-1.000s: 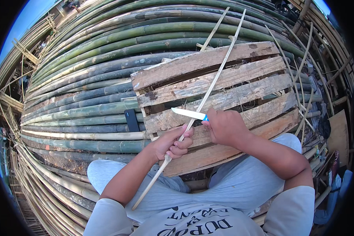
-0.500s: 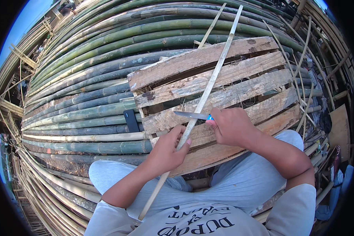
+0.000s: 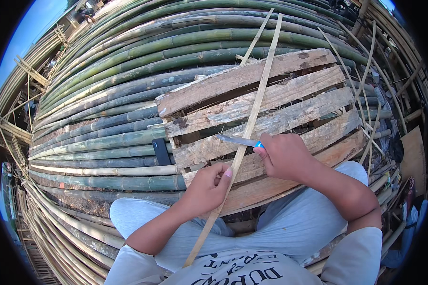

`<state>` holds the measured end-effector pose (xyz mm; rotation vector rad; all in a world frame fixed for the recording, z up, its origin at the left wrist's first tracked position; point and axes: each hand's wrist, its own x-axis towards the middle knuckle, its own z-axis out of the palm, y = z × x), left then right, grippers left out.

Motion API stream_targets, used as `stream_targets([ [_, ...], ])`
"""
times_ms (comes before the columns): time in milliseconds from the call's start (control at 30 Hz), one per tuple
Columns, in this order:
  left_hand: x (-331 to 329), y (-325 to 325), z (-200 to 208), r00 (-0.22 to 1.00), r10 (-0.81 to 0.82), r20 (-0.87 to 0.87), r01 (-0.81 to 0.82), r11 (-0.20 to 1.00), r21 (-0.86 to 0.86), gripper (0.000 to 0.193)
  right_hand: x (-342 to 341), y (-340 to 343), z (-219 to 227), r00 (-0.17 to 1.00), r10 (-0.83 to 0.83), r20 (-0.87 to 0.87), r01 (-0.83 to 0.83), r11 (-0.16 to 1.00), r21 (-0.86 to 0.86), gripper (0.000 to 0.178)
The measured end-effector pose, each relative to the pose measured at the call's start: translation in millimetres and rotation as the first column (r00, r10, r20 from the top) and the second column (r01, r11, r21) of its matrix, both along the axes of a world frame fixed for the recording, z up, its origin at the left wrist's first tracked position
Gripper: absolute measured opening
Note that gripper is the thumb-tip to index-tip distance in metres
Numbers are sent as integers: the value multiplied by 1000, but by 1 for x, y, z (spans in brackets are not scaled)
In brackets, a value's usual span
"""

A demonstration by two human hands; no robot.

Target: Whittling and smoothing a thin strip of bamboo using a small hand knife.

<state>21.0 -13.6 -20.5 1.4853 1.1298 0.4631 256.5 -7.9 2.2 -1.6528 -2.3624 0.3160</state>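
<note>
A long, flat bamboo strip (image 3: 255,111) slants from my lap up over the slatted wooden platform (image 3: 257,102) and past its far edge. My left hand (image 3: 209,186) is closed round its lower part, thumb on top. In my right hand (image 3: 286,154) is a knife (image 3: 238,140) with a blue handle. Its blade points left and lies across the strip, just above my left hand. Most of the handle is hidden in my fist.
Rows of green bamboo poles (image 3: 176,50) stretch beyond the platform and to its left. A dark phone (image 3: 161,151) lies on poles beside the platform's left edge. Thin strips (image 3: 364,80) stand at the right. Another strip (image 3: 257,35) lies past the far edge. A person (image 3: 87,14) is far back left.
The strip has turned to show its broader, yellowish face and stands slightly steeper. My right hand and the knife have shifted a little right. My left hand still grips the strip.
</note>
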Motion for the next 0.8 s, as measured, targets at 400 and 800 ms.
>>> stream_targets([
  [400, -9, 16, -20, 590, 291, 753, 585, 488, -647, 39, 6, -3, 4, 1000, 9, 7, -9, 1000, 10, 28],
  [800, 3, -4, -21, 727, 191, 660, 420, 637, -646, 28, -7, -19, 5, 986, 164, -7, -164, 986, -10, 29],
])
